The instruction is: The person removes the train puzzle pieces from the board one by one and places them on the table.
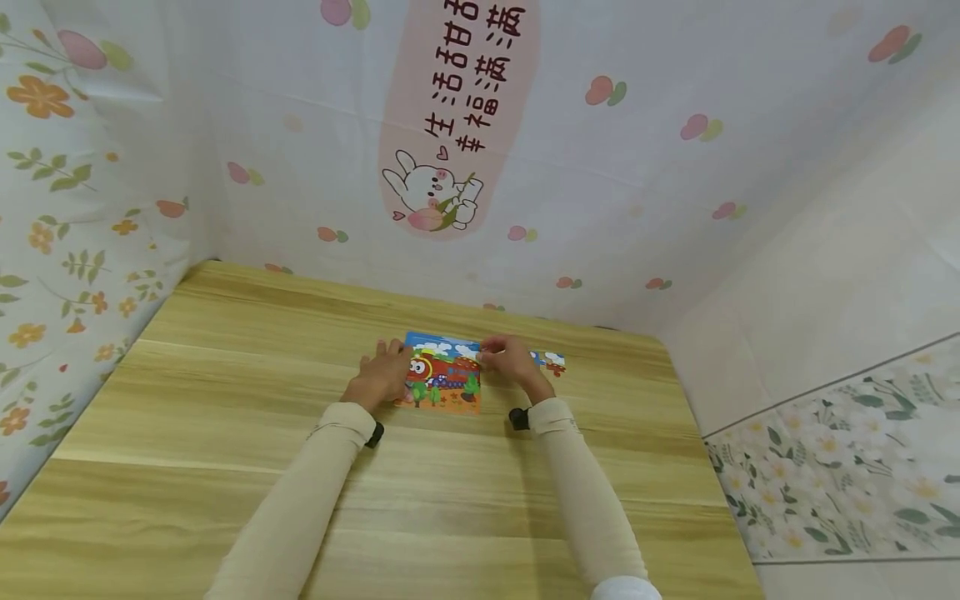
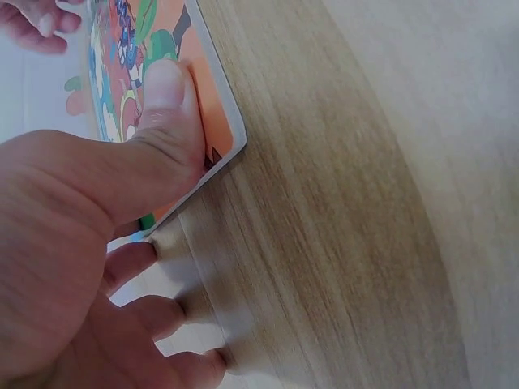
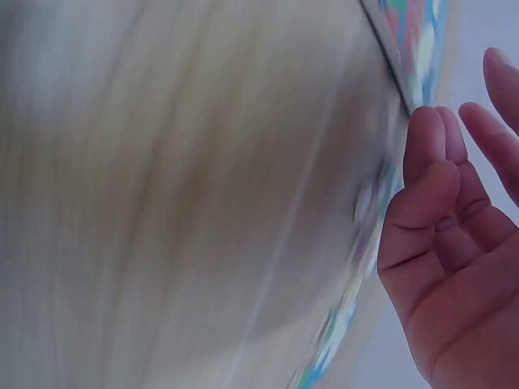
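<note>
A colourful puzzle picture (image 1: pixel 442 375) of a red train with a face, under blue sky and white clouds, lies on the table. My left hand (image 1: pixel 381 373) is at its left side. In the left wrist view, the left thumb (image 2: pixel 166 105) presses on the picture near a corner, while other fingertips rest on the wood beside it. My right hand (image 1: pixel 513 360) is at the picture's upper right edge. In the right wrist view, thumb and index finger (image 3: pixel 422 142) come together by the picture's corner; whether a thin piece sits between them is hidden.
More printed pieces (image 1: pixel 553 361) with sky and cloud colours lie to the right, partly behind my right hand. The wood-grain table (image 1: pixel 442 500) meets a printed cloth wall (image 1: pixel 570 208) at the back. Tiled wall (image 1: pixel 840 450) borders the right side.
</note>
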A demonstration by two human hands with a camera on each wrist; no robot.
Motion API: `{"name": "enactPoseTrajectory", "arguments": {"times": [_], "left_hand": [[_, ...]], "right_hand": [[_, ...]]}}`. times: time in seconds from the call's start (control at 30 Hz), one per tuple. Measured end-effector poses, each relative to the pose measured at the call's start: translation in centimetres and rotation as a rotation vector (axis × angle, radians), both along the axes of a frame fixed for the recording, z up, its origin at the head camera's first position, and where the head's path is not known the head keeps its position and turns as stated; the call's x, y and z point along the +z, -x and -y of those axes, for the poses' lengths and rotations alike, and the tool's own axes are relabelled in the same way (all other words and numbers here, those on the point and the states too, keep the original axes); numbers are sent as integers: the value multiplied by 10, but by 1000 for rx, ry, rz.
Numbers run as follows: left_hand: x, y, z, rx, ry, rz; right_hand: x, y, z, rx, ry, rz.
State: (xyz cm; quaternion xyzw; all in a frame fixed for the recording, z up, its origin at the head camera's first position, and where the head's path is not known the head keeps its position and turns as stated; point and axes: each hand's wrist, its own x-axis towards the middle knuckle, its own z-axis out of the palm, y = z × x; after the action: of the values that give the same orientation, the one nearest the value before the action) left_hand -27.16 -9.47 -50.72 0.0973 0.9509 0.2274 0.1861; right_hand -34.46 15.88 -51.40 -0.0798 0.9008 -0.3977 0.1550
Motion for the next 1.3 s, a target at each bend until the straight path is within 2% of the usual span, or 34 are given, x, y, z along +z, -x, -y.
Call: {"name": "enactPoseTrajectory", "arguments": {"times": [0.13, 0.3, 0.43, 0.6, 0.7, 0.83, 1.03, 1.3], "left_hand": [[-3, 1, 1, -2, 3, -5], [0, 0, 0, -2, 11, -2], [0, 0, 0, -8, 25, 5], [-2, -2, 4, -60, 40, 6], [-5, -3, 6, -112, 36, 19], [-10, -2, 11, -154, -24, 53], [-14, -2, 21, -172, -89, 38], [-17, -1, 22, -147, -133, 11]], "right_hand": [[-4, -4, 21, 50, -33, -24], [-4, -12, 46, 117, -39, -33], [-4, -15, 63, 187, -107, -69], [-8, -15, 78, 247, -218, -85], [-7, -17, 82, 262, -278, -102], [-6, -20, 88, 271, -319, -117], [-7, -22, 93, 275, -332, -122], [-6, -21, 88, 268, -330, -128]]}}
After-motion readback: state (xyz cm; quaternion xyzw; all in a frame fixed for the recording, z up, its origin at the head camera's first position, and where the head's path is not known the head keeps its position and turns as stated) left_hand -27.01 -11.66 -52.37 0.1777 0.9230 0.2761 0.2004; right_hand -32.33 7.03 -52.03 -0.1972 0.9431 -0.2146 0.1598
